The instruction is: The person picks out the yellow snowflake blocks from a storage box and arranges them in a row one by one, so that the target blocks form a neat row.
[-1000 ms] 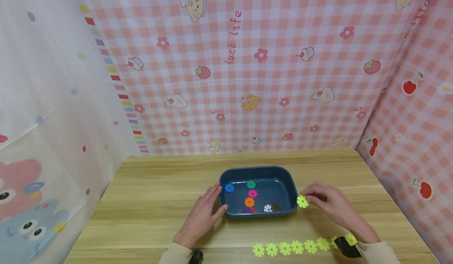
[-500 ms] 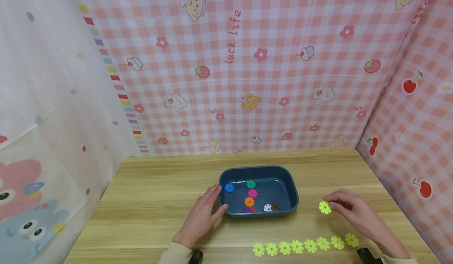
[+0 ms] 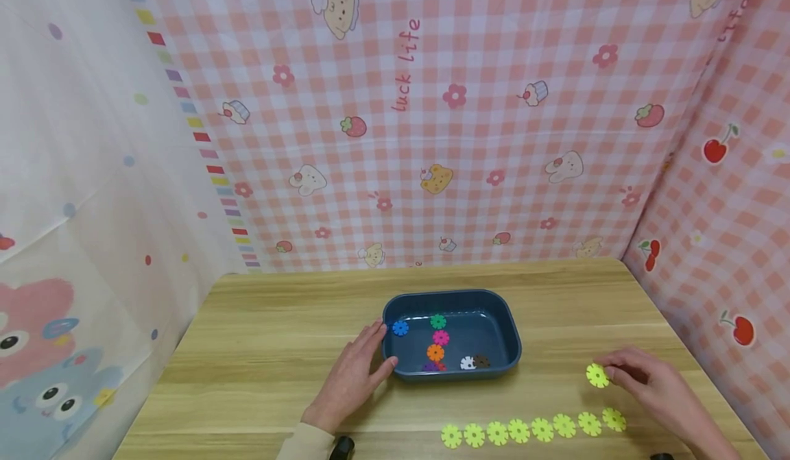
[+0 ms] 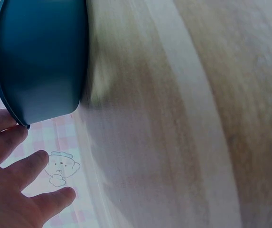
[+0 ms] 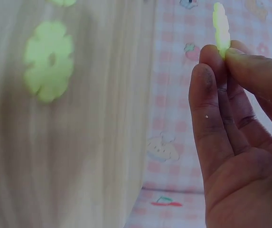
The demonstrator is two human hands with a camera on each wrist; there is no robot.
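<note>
Between thumb and fingertips my right hand (image 3: 648, 381) pinches a yellow snowflake disc (image 3: 596, 376), raised over the table right of the box. In the right wrist view the pinched disc (image 5: 221, 29) shows edge-on. A row of several matching yellow discs (image 3: 519, 431) lies along the front of the table; the row's right end is just below the held one. My left hand (image 3: 353, 376) rests with spread, fairly straight fingers against the left rim of a dark blue box (image 3: 512, 362). The left wrist view shows its fingertips right at the box's rim (image 4: 12, 114).
Loose discs lie inside the box: blue (image 3: 400, 328), green (image 3: 438, 321), pink (image 3: 441, 337), orange (image 3: 435, 352), white (image 3: 467, 362) and brown (image 3: 481, 361), with purple and red ones partly hidden by the front wall. Checked cloth (image 3: 432, 138) hangs behind the wooden table (image 3: 278, 350).
My right hand has carried the yellow disc from beside the box's right edge to the right and nearer, toward the row's right end. The left hand and box have stayed put.
</note>
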